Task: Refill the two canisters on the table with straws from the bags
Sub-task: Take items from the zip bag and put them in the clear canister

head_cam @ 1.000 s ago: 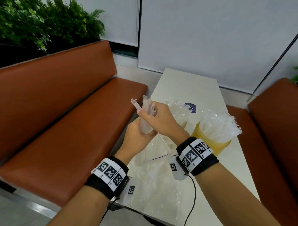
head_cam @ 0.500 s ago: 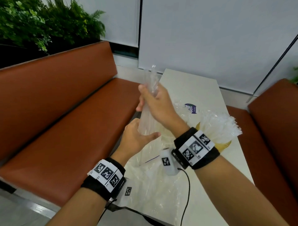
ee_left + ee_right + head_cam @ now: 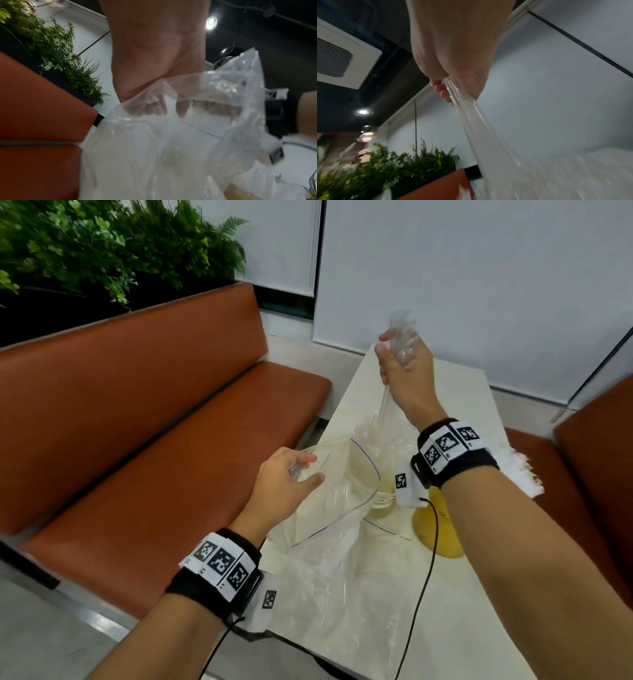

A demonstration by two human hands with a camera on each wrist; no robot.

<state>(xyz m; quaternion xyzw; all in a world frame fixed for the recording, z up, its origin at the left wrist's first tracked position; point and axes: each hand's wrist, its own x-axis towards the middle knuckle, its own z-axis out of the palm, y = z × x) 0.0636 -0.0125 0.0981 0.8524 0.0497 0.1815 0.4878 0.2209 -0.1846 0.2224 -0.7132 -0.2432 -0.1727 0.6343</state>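
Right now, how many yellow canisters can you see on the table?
2. One canister stands below the right wrist, packed with straws; the other canister sits left of it, seen dimly through the clear bag that the left hand holds.

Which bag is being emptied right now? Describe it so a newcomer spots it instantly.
Start at the white table between the brown benches. At its near left edge, the left hand grips a clear zip bag, lifted off the surface. Unlike the flat plastic lying below it, this one gapes open, showing a thin purple line along its mouth.
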